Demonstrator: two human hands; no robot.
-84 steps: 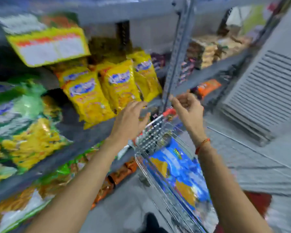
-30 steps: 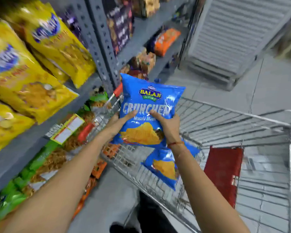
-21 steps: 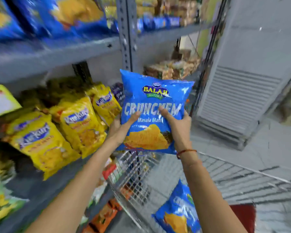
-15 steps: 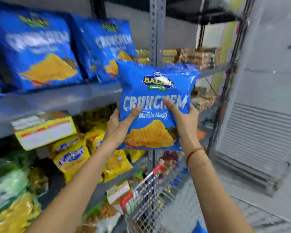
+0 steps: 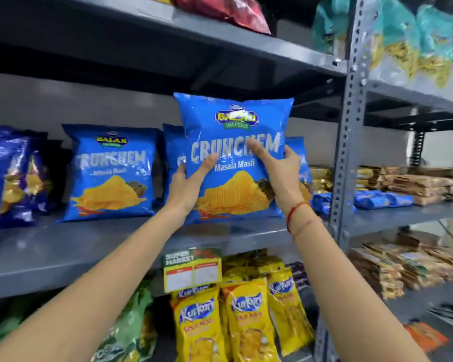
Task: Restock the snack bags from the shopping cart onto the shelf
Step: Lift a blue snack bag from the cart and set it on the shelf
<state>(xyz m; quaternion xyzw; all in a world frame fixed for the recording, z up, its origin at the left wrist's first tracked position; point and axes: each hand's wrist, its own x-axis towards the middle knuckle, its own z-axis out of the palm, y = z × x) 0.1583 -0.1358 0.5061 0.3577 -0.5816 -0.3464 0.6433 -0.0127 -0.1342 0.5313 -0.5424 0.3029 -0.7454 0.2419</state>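
Left hand: the left hand grips the lower left edge of the blue snack bag, thumb laid across the front, fingers hidden behind it.
Right hand: the right hand clasps the bag's lower right side, thumb pressed over the printed lettering; a red thread bracelet circles the wrist.
Held bag: upright, front facing the camera, its bottom edge at the level of the grey shelf; whether it rests on the board I cannot tell.
Position: the bag is in front of the row, covering most of a matching bag directly behind it.
Neighbours: another matching blue bag stands upright on the same shelf to the left, well clear of the held one; darker blue packets sit at the far left.
Below: yellow snack bags hang under a shelf price tag.
Right: a perforated upright post divides off stacks of brown packets.
Above: red bags on the upper shelf.
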